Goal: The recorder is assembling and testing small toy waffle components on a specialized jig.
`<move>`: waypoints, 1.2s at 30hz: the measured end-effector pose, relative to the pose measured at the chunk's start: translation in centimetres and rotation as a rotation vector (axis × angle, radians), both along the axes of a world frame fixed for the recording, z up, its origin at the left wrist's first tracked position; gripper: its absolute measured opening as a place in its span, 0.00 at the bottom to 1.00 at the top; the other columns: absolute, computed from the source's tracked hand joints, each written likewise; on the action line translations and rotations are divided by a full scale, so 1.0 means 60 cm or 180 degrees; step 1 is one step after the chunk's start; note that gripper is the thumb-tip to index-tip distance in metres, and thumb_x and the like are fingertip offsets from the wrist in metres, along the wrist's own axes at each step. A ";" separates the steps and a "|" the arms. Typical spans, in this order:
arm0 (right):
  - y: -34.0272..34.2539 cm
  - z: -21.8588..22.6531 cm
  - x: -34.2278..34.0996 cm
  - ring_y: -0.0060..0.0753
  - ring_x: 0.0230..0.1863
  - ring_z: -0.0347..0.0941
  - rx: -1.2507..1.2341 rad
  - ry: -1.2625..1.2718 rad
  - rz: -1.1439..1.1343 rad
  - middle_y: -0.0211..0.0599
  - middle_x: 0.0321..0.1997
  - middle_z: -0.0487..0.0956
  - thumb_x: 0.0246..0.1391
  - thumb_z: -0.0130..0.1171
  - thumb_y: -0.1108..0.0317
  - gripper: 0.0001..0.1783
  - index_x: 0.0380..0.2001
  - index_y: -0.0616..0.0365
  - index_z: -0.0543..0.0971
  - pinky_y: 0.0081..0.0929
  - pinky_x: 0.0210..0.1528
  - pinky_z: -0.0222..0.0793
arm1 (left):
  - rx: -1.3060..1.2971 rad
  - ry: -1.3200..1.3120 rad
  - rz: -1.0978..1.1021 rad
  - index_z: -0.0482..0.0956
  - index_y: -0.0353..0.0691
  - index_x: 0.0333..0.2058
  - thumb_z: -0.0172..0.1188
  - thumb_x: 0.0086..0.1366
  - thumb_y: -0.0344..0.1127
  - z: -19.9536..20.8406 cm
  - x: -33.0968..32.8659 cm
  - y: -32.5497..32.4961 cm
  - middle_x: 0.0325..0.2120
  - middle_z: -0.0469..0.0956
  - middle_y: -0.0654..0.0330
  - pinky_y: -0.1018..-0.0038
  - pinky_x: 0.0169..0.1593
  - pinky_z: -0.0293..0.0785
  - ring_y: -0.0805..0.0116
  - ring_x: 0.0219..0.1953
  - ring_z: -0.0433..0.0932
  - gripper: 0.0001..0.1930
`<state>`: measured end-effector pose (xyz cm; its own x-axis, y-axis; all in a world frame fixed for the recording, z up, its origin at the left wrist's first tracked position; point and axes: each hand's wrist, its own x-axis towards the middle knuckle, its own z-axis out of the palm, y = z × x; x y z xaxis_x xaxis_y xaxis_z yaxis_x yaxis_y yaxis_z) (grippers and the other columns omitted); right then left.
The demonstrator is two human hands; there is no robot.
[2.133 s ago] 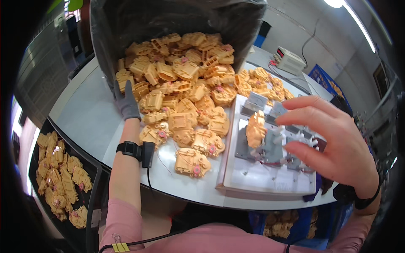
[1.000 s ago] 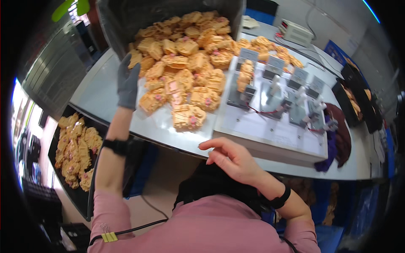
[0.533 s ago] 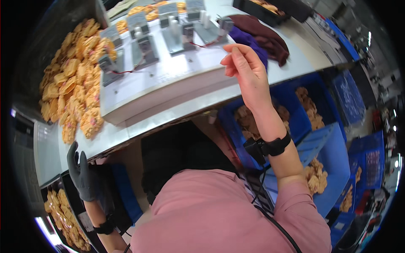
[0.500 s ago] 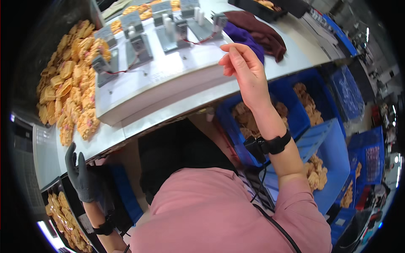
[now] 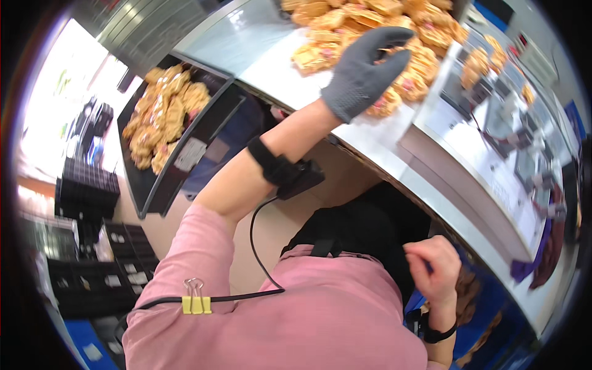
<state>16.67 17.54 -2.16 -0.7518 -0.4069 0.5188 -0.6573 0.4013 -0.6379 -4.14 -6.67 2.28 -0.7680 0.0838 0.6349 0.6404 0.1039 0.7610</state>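
Observation:
My left hand (image 5: 364,77), in a grey knit glove, reaches over a pile of yellow-orange, crinkled pieces with pink bits (image 5: 320,52) on the bench. Its thumb and fingers are apart and curve over the near side of the pile; no piece shows gripped between them. Their undersides are partly hidden. My bare right hand (image 5: 435,265) hovers low by my lap, just off the bench's front edge. Its fingers are loosely curled in, and nothing shows in them. To the right of the pile stands a white raised board (image 5: 468,166) carrying grey metal blocks (image 5: 515,139) with thin wires.
A black crate (image 5: 197,154) heaped with similar yellow pieces sits left of the bench, below its edge. Dark cloths (image 5: 546,253) hang at the board's right end. Blue bins (image 5: 472,320) lie below the bench at right. Stacked black crates (image 5: 92,271) stand at far left.
The view has swung left. My left hand has risen from beside the bench edge to the pile. My right hand has drawn back from the board down to my lap.

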 end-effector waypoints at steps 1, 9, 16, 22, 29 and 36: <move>-0.020 0.007 -0.011 0.33 0.24 0.73 0.0015 0.0048 0.0295 0.31 0.28 0.80 0.41 0.70 0.78 0.13 0.33 0.55 0.82 0.28 0.27 0.64 | 0.0120 0.0198 0.0064 0.80 0.40 0.49 0.63 0.63 0.38 -0.003 -0.010 -0.002 0.44 0.81 0.56 0.71 0.52 0.75 0.66 0.47 0.80 0.16; -0.110 0.078 -0.041 0.31 0.26 0.75 -0.0016 -0.0078 0.1317 0.30 0.31 0.81 0.41 0.72 0.76 0.15 0.36 0.53 0.83 0.25 0.27 0.65 | -0.0114 0.0155 0.0449 0.81 0.40 0.47 0.60 0.64 0.37 -0.003 -0.008 0.005 0.44 0.81 0.55 0.71 0.52 0.75 0.66 0.46 0.80 0.15; -0.232 0.199 -0.032 0.35 0.30 0.77 0.0106 -0.1949 0.2837 0.40 0.37 0.79 0.56 0.67 0.65 0.22 0.52 0.58 0.75 0.26 0.34 0.74 | -0.0197 0.0665 0.0438 0.81 0.40 0.45 0.59 0.62 0.37 0.000 -0.016 0.021 0.41 0.80 0.50 0.64 0.56 0.73 0.54 0.48 0.78 0.14; -0.268 0.205 -0.004 0.40 0.29 0.78 0.0389 -0.2508 0.3395 0.41 0.32 0.79 0.62 0.61 0.60 0.22 0.51 0.60 0.66 0.33 0.32 0.72 | -0.0317 0.0855 0.0390 0.82 0.42 0.42 0.59 0.59 0.35 0.017 -0.004 0.027 0.39 0.80 0.51 0.62 0.52 0.73 0.52 0.45 0.78 0.13; -0.276 0.213 -0.011 0.33 0.25 0.75 -0.0006 -0.3219 0.3283 0.34 0.24 0.77 0.62 0.61 0.62 0.24 0.57 0.58 0.67 0.27 0.29 0.69 | -0.0291 0.0910 0.0412 0.82 0.43 0.41 0.58 0.55 0.32 0.005 -0.010 0.018 0.39 0.81 0.53 0.63 0.51 0.74 0.52 0.45 0.78 0.13; -0.262 0.239 -0.019 0.19 0.31 0.78 0.0027 -0.2616 0.3208 0.38 0.43 0.84 0.47 0.73 0.72 0.26 0.51 0.62 0.79 0.11 0.24 0.66 | -0.0461 0.0933 0.0328 0.80 0.41 0.44 0.58 0.60 0.34 0.010 0.000 0.006 0.39 0.80 0.52 0.62 0.53 0.72 0.53 0.46 0.77 0.13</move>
<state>15.51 1.81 12.15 -0.2098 -0.9765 0.0497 -0.0905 -0.0313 -0.9954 -4.12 -6.34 2.87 -0.5637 0.1208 0.8171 0.8102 0.2730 0.5187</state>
